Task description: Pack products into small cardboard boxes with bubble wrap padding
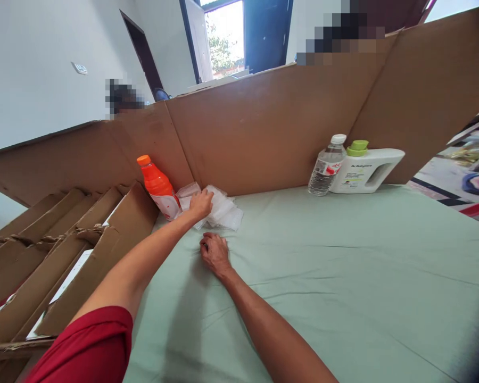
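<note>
My left hand is closed on clear, whitish sheets of plastic packing wrap by the cardboard wall. To its left an orange bottle with a white lower part and orange cap leans a little. Nearer to me, my right hand rests on the pale green cloth with its fingers curled in. Nothing shows in that hand, and it is apart from the wrap.
A cardboard divider runs along the back. Against it, at right, stand a clear water bottle and a white jug with a green cap. A cardboard box with slots fills the left side. Two people are partly visible beyond the divider.
</note>
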`<state>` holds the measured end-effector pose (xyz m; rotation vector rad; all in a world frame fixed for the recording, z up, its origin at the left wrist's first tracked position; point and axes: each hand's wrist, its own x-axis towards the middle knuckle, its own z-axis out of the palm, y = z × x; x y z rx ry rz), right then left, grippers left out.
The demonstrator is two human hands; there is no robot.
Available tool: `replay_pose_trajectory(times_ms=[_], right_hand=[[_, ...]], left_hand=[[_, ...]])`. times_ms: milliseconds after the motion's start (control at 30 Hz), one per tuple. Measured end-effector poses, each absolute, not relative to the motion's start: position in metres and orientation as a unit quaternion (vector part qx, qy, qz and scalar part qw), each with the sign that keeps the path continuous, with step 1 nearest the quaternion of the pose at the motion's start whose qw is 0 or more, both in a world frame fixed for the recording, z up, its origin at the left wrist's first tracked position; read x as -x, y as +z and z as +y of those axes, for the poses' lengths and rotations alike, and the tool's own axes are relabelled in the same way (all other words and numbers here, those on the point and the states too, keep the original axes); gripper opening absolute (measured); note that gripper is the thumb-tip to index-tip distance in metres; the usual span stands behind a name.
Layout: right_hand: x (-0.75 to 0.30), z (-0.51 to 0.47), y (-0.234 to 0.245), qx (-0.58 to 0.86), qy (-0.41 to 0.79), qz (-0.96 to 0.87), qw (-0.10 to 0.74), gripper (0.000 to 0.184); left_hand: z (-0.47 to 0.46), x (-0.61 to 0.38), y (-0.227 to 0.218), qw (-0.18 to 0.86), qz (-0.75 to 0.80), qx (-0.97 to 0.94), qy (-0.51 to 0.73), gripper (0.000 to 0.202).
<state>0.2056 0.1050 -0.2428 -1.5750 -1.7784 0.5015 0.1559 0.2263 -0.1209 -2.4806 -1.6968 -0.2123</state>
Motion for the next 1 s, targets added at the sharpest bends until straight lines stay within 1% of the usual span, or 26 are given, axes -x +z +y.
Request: replay_pose_trajectory(times_ms=[100, 167, 267, 400, 500, 567, 667, 767, 867, 1000], right_hand=[[-0.206, 0.106, -0.243, 0.608, 0.194, -0.689, 0.343, 0.026], [-0.206, 0.106, -0.243, 0.609, 0.191, -0.691, 0.340, 0.026], [-0.207, 0.106, -0.241, 0.609, 0.187, -0.690, 0.342, 0.027], [-0.206, 0.107, -0.242, 0.608, 0.180, -0.688, 0.354, 0.026], [-0.206, 0.110, -0.244, 0.604, 0.175, -0.688, 0.362, 0.024], [-0.206, 0.113, -0.245, 0.600, 0.172, -0.691, 0.366, 0.024], [-0.205, 0.117, -0.246, 0.592, 0.166, -0.696, 0.371, 0.023], [-0.201, 0.115, -0.244, 0.579, 0.152, -0.706, 0.378, 0.021], [-0.197, 0.105, -0.238, 0.566, 0.128, -0.716, 0.389, 0.024], [-0.199, 0.084, -0.223, 0.559, 0.105, -0.719, 0.399, 0.026]], left_hand=[[0.228, -0.159, -0.140, 0.053, -0.549, 0.832, -0.051, 0.037], [0.229, -0.156, -0.135, 0.050, -0.545, 0.835, -0.054, 0.039], [0.223, -0.141, -0.107, 0.052, -0.526, 0.846, -0.060, 0.043], [0.186, -0.093, -0.058, 0.070, -0.499, 0.861, -0.063, 0.060], [0.136, -0.029, -0.030, 0.087, -0.501, 0.859, -0.053, 0.055], [0.096, 0.020, -0.020, 0.099, -0.522, 0.846, -0.037, 0.053], [0.037, 0.085, -0.018, 0.095, -0.605, 0.790, -0.009, 0.056], [-0.004, 0.121, -0.029, 0.062, -0.677, 0.733, 0.003, 0.056], [-0.020, 0.130, -0.041, 0.023, -0.689, 0.725, -0.006, 0.052], [-0.027, 0.116, -0.051, 0.003, -0.675, 0.737, -0.032, 0.059]])
